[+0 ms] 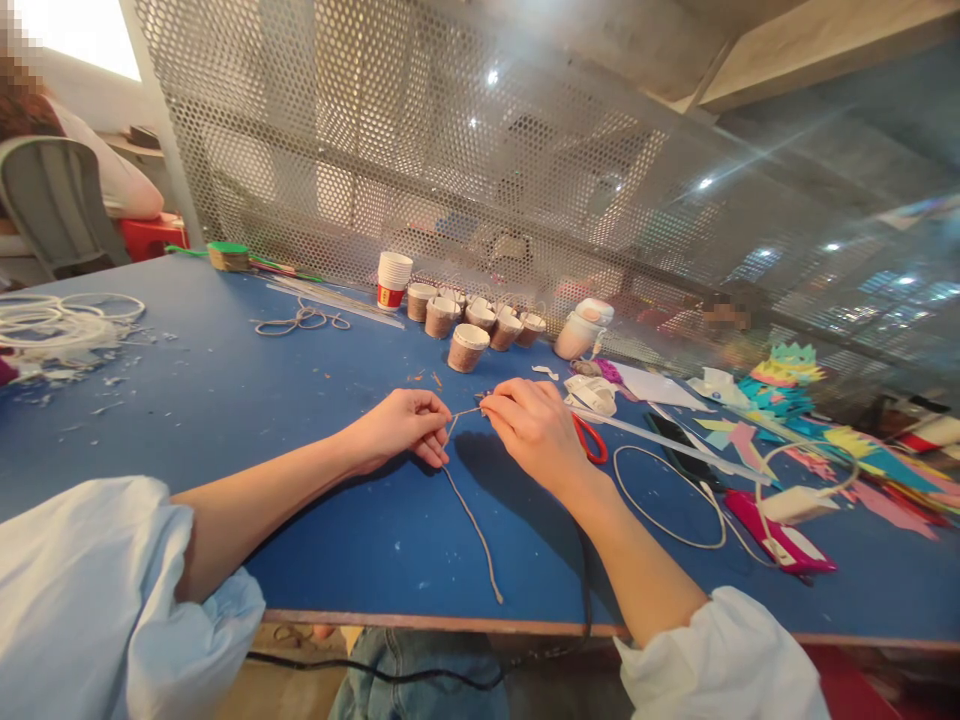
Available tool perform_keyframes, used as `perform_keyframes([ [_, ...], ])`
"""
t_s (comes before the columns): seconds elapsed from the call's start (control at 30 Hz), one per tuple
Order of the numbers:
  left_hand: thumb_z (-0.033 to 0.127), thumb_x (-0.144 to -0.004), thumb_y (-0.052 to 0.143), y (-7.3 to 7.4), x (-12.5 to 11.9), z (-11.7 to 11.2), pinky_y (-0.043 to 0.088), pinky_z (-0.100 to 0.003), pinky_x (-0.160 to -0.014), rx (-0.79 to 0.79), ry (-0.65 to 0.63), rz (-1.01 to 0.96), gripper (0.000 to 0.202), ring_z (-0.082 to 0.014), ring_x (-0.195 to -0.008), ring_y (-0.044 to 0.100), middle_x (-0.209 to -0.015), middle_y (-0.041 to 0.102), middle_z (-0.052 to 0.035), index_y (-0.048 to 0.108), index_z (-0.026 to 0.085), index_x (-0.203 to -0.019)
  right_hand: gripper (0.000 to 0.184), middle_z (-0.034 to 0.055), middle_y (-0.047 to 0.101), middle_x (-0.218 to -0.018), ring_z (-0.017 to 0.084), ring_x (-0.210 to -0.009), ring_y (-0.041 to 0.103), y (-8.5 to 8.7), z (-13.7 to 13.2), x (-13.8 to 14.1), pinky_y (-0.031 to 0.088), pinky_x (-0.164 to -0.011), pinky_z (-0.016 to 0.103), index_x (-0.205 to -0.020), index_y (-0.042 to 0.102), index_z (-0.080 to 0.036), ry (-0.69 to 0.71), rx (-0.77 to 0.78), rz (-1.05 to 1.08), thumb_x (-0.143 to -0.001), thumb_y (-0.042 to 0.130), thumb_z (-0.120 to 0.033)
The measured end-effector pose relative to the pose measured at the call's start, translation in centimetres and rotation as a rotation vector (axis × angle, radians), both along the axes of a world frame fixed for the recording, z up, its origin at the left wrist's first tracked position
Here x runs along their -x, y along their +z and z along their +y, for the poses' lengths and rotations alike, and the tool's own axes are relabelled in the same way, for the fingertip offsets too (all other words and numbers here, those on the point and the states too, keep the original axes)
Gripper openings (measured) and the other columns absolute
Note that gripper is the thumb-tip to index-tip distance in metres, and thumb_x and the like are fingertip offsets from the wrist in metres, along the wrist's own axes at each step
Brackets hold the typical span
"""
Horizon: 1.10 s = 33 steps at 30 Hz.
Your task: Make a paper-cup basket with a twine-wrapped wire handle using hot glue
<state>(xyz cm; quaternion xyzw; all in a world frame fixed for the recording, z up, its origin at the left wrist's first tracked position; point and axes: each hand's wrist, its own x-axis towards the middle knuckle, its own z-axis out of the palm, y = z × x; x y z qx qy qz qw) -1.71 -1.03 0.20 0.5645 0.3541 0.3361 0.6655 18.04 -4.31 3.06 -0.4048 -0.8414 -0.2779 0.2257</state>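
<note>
My left hand (401,428) and my right hand (536,428) rest close together on the blue table (225,400). Both pinch a length of brown jute twine (472,515). A short stretch of it is pulled taut between the fingertips. The loose end trails down the table toward the front edge. Red-handled scissors (592,440) lie just right of my right hand, partly hidden by it.
Several twine-wrapped cups (469,347) and a stack of paper cups (393,279) stand behind my hands. A white jar (577,332), a wire hoop (667,495), a glue gun (780,530) and coloured paper cutouts (780,390) lie at right. White hoops (52,320) lie at left. A seated person (82,180) is far left.
</note>
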Motion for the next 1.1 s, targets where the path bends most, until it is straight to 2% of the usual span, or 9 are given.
perform_keyframes([
  [0.2, 0.003, -0.081, 0.048, -0.20, 0.03, 0.13, 0.057, -0.024, -0.049, 0.011, 0.019, -0.022, 0.011, -0.0161, -0.051, 0.068, -0.055, 0.061, -0.0003, 0.055, 0.011, -0.077, 0.018, 0.0049, 0.066, -0.085, 0.016, -0.076, 0.058, -0.18, 0.05, -0.08, 0.037, -0.074, 0.032, -0.088, 0.067, -0.018, -0.014, 0.007, 0.002, -0.093, 0.050, -0.016],
  [0.37, 0.010, -0.081, 0.056, -0.60, 0.10, 0.31, 0.057, -0.026, -0.052, 0.017, 0.030, -0.051, 0.005, -0.0176, -0.054, 0.069, -0.058, 0.064, -0.0033, 0.053, 0.012, -0.077, 0.018, 0.0051, 0.066, -0.085, 0.016, -0.078, 0.059, -0.24, 0.10, -0.14, 0.036, -0.075, 0.032, -0.089, 0.067, -0.018, -0.025, 0.011, 0.013, -0.093, 0.050, -0.015],
  [0.6, 0.000, -0.072, 0.048, 0.15, 0.14, 0.09, 0.057, -0.026, -0.051, 0.102, 0.071, -0.055, 0.014, -0.0183, -0.052, 0.068, -0.055, 0.064, -0.0050, 0.054, 0.012, -0.073, 0.019, 0.0046, 0.066, -0.085, 0.016, -0.078, 0.058, -0.16, 0.11, -0.18, 0.036, -0.074, 0.033, -0.089, 0.067, -0.019, -0.041, 0.018, 0.014, -0.093, 0.049, -0.015],
  [0.73, 0.003, -0.076, 0.048, 0.21, 0.18, 0.13, 0.057, -0.025, -0.051, 0.107, 0.070, -0.062, 0.011, -0.0177, -0.052, 0.068, -0.056, 0.063, -0.0058, 0.055, 0.010, -0.072, 0.018, 0.0044, 0.065, -0.084, 0.016, -0.077, 0.058, -0.05, 0.09, -0.17, 0.036, -0.074, 0.033, -0.087, 0.067, -0.018, -0.043, 0.004, 0.009, -0.093, 0.050, -0.015],
  [0.97, 0.010, -0.081, 0.057, -0.65, 0.19, 0.44, 0.057, -0.025, -0.052, 0.044, 0.062, -0.043, 0.008, -0.0165, -0.053, 0.068, -0.058, 0.064, -0.0047, 0.055, 0.011, -0.074, 0.019, 0.0040, 0.066, -0.083, 0.016, -0.075, 0.057, -0.10, 0.16, -0.26, 0.036, -0.076, 0.034, -0.086, 0.067, -0.018, -0.048, -0.021, 0.003, -0.093, 0.049, -0.016],
  [1.1, 0.008, -0.083, 0.054, -0.64, 0.28, 0.60, 0.057, -0.024, -0.051, 0.041, 0.109, -0.041, 0.011, -0.0161, -0.052, 0.068, -0.056, 0.063, -0.0039, 0.054, 0.011, -0.073, 0.014, 0.0066, 0.068, -0.095, 0.020, -0.087, 0.059, 0.40, -0.12, -0.24, 0.039, -0.084, 0.038, -0.096, 0.066, -0.020, -0.005, -0.070, 0.041, -0.091, 0.053, -0.019],
])
